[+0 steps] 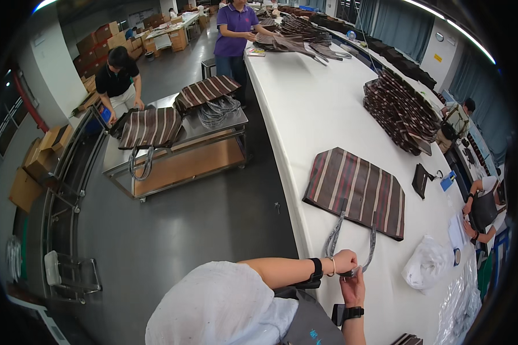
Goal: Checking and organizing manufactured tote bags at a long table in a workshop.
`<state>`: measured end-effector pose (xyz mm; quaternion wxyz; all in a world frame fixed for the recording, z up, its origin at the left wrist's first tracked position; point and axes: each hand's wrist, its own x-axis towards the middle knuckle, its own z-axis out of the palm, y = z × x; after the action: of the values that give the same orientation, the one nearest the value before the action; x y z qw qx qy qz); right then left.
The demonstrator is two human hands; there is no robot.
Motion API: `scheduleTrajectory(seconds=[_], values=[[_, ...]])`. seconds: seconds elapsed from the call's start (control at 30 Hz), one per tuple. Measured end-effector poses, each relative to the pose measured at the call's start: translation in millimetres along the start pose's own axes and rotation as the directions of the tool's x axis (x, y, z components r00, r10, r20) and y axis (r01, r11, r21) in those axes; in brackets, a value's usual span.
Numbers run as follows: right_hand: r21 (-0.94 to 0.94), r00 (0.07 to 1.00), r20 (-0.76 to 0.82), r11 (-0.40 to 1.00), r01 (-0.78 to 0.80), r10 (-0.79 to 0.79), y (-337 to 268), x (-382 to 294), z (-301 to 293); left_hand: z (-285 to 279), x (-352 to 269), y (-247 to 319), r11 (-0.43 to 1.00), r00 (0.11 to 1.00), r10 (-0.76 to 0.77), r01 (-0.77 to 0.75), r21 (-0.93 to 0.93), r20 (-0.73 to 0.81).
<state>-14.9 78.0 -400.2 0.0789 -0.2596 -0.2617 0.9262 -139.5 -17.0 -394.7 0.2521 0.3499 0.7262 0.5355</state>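
A brown tote bag with cream and red stripes [356,189] lies flat on the white table [285,125]. Its grey handle [372,246], which looks wrapped in clear film, loops towards me. At the near end of that loop my left hand [346,261] has its fingers closed on the handle. My right hand [353,288] pinches the same part from just below, fingertips close to the left ones. A small dark piece shows between the hands; what it is, I cannot tell.
Crumpled white plastic [427,263], a black pouch [420,181] and stacked striped bags [399,110] lie to the right. Left of the table stands a metal cart [185,159] with bags. Co-workers stand by the cart, at the table's far end and along the right.
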Motion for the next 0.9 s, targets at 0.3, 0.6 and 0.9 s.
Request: scheduleTrajectory(seconds=[0.3,0.6,0.9], values=[[0.078,0.999,0.010,0.996,-0.044,0.044,-1,4,-7,3,-13,19,0.996,0.993,-0.051,0.058,0.066,-0.104],[0.004,0.981,-0.154,0.993,-0.118,0.117,-23,-12,-45,-16,16,-17,0.998,0.982,-0.011,0.000,0.057,0.190],[-0.206,0.867,-0.490,0.978,-0.015,-0.090,-52,-78,-105,-162,128,-46,0.903,0.979,0.081,0.008,0.429,-0.188]])
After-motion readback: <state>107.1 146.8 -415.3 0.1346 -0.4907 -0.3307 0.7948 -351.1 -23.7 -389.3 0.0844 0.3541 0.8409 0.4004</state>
